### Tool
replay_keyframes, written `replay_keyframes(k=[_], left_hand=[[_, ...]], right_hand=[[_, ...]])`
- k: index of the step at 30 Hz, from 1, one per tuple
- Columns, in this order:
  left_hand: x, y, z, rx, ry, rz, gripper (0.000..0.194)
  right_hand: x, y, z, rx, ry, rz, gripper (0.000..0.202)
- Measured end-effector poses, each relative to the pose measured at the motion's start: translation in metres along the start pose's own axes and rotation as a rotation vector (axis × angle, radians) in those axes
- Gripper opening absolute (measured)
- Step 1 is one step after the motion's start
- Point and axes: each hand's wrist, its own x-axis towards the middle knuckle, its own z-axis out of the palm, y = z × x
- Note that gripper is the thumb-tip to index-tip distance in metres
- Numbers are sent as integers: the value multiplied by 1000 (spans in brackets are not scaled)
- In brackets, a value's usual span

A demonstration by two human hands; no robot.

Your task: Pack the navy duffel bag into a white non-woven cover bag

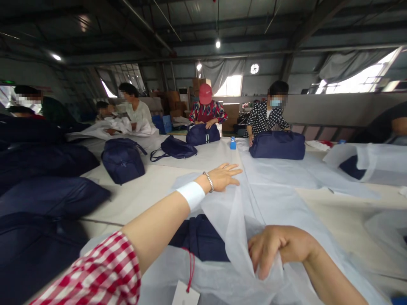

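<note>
A navy bag [208, 239] lies in front of me, partly covered by a thin translucent white sheet [222, 212]. My left hand [224, 177] reaches forward over the far part of the sheet, palm down, its fingers spread and holding nothing. At the right of the bag, my right hand [275, 248] has its fingers curled into bunched sheet material, gripping it. A white tag [186, 294] on a red string hangs at the near side of the bag. The bag's right end is hidden under the sheet and my right hand.
Several navy bags [47, 195] are piled at the left, with another bag [123, 161] nearby. Across the pale table [152, 178], people handle bags, including one navy duffel [277, 145]. A small blue box [233, 144] stands mid-table. A partly wrapped bag [352, 166] lies right.
</note>
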Motion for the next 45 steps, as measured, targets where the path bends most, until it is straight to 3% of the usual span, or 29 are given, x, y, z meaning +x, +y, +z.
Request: replay_keyframes(k=[3,4,7,8,12,15,19,21,23,26,28,30,33,36,38,41,43,45], left_hand=[[7,-7,4,9,39,-3,75],[9,-9,4,14,41,-6,68],[10,-10,2,36,23,-1,17],[9,-10,0,44,29,11,11],[1,-3,-8,47,119,17,42],[4,10,-6,56,97,7,65],[20,22,0,122,30,100,35],[18,20,-9,162,7,100,27],[1,16,-29,180,29,56,25],[-51,18,-76,191,63,34,22],[-97,34,-106,221,101,-7,21],[-146,65,-124,254,92,-105,24],[-210,126,-114,236,98,-223,23],[-259,179,-71,167,152,-320,19],[-282,195,-42,90,199,-420,18],[-302,178,-29,-246,272,-602,43],[-299,139,-40,-540,343,-743,50],[-279,90,-57,-669,357,-925,48]], right_hand=[[0,-4,2,-10,21,5,40],[-1,-5,3,-15,22,17,39],[-3,-6,4,-21,26,49,41],[-3,-6,4,-20,30,45,42],[-3,-4,6,-26,39,15,45],[-2,-3,9,-34,34,-26,51],[-2,-2,12,-42,46,-53,51],[-3,-2,13,-39,45,-23,46],[-5,-4,13,-30,40,3,42],[-9,-7,11,1,52,36,37],[-11,-7,9,31,67,48,36],[-13,-7,8,50,80,40,36],[-14,-7,8,52,93,15,37],[-15,-8,9,32,70,14,37],[-14,-8,10,10,58,24,36],[-13,-10,12,-16,63,40,37],[-11,-11,13,-29,63,61,38],[-10,-12,15,-44,62,85,38]])
